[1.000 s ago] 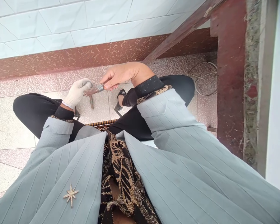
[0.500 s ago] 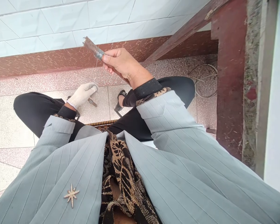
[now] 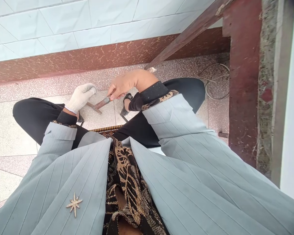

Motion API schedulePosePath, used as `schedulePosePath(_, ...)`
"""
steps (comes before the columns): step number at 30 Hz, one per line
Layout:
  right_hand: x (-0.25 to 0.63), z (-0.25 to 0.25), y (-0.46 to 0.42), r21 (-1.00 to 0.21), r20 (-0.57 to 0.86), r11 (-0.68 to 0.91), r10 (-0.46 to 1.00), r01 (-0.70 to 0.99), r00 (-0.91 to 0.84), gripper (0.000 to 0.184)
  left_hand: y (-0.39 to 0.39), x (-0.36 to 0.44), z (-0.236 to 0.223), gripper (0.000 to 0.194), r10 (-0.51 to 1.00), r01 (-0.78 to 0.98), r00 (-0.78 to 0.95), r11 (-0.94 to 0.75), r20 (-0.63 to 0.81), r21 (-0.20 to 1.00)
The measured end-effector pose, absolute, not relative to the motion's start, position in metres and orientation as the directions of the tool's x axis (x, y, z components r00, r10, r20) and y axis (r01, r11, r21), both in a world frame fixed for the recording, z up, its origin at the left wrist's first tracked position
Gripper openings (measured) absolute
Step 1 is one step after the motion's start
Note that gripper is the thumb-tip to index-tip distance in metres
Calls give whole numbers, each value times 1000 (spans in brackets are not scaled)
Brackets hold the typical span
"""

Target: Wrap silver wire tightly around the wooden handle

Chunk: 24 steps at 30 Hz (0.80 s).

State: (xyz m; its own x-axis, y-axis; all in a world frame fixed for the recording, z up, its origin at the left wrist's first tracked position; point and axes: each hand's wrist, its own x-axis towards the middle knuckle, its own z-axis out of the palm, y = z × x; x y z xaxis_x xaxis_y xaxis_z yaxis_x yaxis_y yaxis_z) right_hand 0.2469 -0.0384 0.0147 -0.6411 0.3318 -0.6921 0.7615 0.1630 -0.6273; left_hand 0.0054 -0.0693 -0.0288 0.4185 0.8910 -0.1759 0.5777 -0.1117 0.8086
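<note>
Closest to my camera is the pale grey striped jacket (image 3: 191, 176), with a star-shaped brooch (image 3: 74, 204) on its left side and a black-and-gold patterned scarf (image 3: 129, 176) down the opening. Just past the jacket's lower edge I get the striped woven rim (image 3: 107, 130); I can't tell from my end whether it belongs to a basket or a seat, and its inside is hidden from me. A white patch (image 3: 157, 150) shows beside the right thigh, too covered to identify. The black trousers (image 3: 39, 114) spread to both sides, knees wide.

Between the knees, my right hand (image 3: 122, 85) is bare and pinched closed on the wire-wrapped brown piece (image 3: 103, 103), which slants down and left over the floor, the silvery winding next to my fingertips. Its free end meets the thin brown stick (image 3: 94, 107) in my view; I can't tell whether they really touch. My left hand (image 3: 79, 98), in a white knitted glove, is curled closed around that stick, which pokes out below it.

Lower down, a black shoe (image 3: 129, 97) stands on the speckled floor (image 3: 98, 120). Farther right, a pale cable (image 3: 217, 99) lies looped near the dark red post (image 3: 243, 81). Beyond, a veined red-brown skirting (image 3: 75, 60) runs under white wall tiles (image 3: 63, 19), and a slanting wooden bar (image 3: 186, 36) crosses in front.
</note>
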Motion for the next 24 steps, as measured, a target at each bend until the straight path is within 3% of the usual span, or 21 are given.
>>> schedulePosePath(2, 253, 21, -41, -802, -519, 100, 369, 588, -771, 19, -69, 7, -30, 19, 903, 540, 394, -78, -170, 838)
schedulePosePath(4, 258, 26, -42, -932, -280, 31, 576, 362, -768, 18, -69, 9, -30, 20, 907, 489, 386, -50, -165, 871)
schedulePosePath(7, 261, 30, -41, -994, -85, -39, 877, 106, -473, 22, -71, 12, -27, 20, 871, 453, 452, -38, -192, 891)
schedulePosePath(10, 259, 26, -36, -996, -83, -84, 972, 6, -220, 20, -76, 14, -21, 18, 774, 480, 565, -27, -285, 877)
schedulePosePath(14, 261, 13, -28, -965, -163, -109, 962, 238, -220, 23, -84, 15, -13, 17, 678, 479, 647, -4, -349, 878)
schedulePosePath(19, 266, 11, -23, -819, -238, -64, 942, 570, -236, 58, -83, 10, -7, 18, 672, 444, 663, 1, -329, 896)
schedulePosePath(21, 263, 16, -25, -723, -281, -72, 939, 687, -198, 52, -82, 8, -5, 21, 690, 459, 654, -33, -312, 888)
schedulePosePath(24, 255, 20, -29, -484, -388, 6, 895, 875, -221, 37, -82, 6, -3, 24, 721, 513, 631, -111, -286, 851)
